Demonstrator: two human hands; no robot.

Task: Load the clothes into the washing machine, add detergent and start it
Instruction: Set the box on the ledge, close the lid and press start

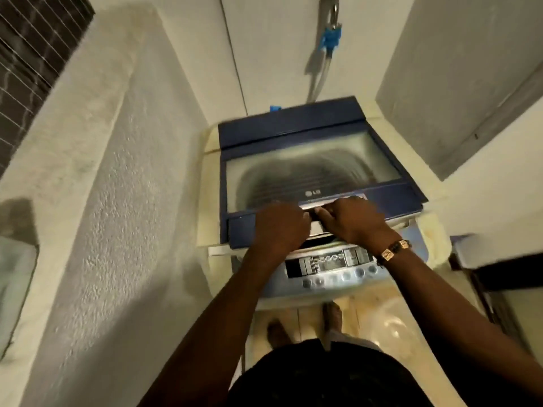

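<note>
washing machine (317, 183) between walls | control panel (329, 267) at front | both hands on lid handle (316, 214)

A top-loading washing machine (320, 183) stands in a narrow alcove between white walls, its blue lid (311, 160) with a glass window down. Both hands grip the silver handle (318, 205) at the lid's front edge: the left hand (280, 227) curls over it toward 9 o'clock, the right hand (355, 220) toward 3 o'clock, fingers wrapped on the bar. A beaded bracelet (395, 250) sits on the right wrist. The control panel (332, 267) with round buttons lies at 6 o'clock of the hands. A blue tap fitting (330, 36) hangs on the wall at 12 o'clock. Bare feet (277, 330) show on the tiled floor (382, 315).
</note>
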